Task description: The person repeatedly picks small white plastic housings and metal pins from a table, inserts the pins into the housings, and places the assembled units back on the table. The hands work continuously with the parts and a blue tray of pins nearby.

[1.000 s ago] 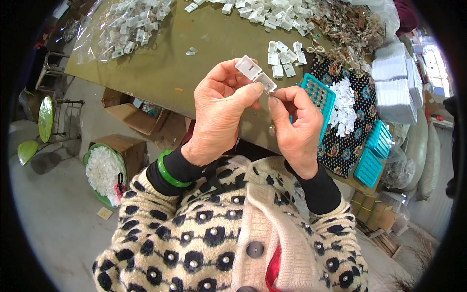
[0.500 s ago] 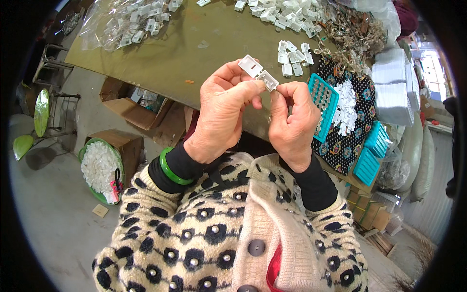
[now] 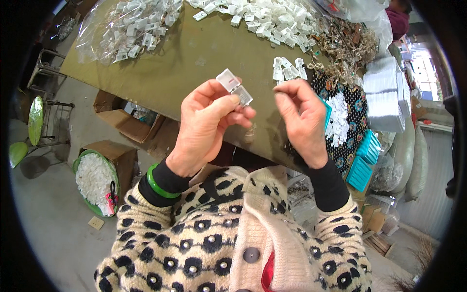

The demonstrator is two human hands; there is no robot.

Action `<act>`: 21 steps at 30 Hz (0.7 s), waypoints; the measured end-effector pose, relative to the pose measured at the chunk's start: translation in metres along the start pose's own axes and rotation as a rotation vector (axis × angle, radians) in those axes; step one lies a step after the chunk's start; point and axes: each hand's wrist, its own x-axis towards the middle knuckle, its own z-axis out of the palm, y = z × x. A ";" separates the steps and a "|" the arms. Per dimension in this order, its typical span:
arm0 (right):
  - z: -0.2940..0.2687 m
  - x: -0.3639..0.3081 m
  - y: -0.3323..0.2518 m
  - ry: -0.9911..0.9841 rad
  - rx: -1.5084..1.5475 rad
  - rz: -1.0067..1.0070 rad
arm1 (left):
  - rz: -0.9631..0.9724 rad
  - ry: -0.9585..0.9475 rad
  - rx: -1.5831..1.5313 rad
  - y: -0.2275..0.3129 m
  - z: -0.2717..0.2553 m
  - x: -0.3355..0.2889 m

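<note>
A small white hinged plastic case [image 3: 226,81] is pinched between the thumb and fingers of my left hand [image 3: 202,124], its two halves folded apart above the table. To its right, apart from the case, is my right hand [image 3: 304,119]. Its fingers are curled, with thumb and forefinger close together; whatever they hold, if anything, is too small to make out. A small blurred pale thing [image 3: 250,133] shows below the left fingertips. Several similar white cases [image 3: 289,72] lie just beyond my right hand.
White cases [image 3: 272,19] are heaped on the table's far side, with a clear bag of them [image 3: 138,29] at left. Tangled clear scraps [image 3: 348,46], white pieces [image 3: 337,121], teal trays [image 3: 359,173] and stacked white trays [image 3: 384,100] line the right. A green basket [image 3: 75,168] stands on the floor.
My right hand has let go of the case and moved off to the right. My left hand has shifted left and slightly nearer with the case. The view has shifted too.
</note>
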 end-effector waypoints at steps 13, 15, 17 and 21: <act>0.002 0.122 0.082 0.006 -0.780 -0.239 | 0.022 0.040 0.170 -0.006 -0.021 0.010; 0.004 0.126 0.086 -0.009 -0.792 -0.214 | 0.033 0.042 0.198 -0.007 -0.020 0.010; 0.004 0.130 0.087 -0.041 -0.779 -0.199 | 0.037 0.030 0.199 -0.007 -0.021 0.010; 0.002 0.132 0.078 -0.038 -0.621 -0.151 | 0.057 -0.009 0.233 -0.007 -0.024 0.012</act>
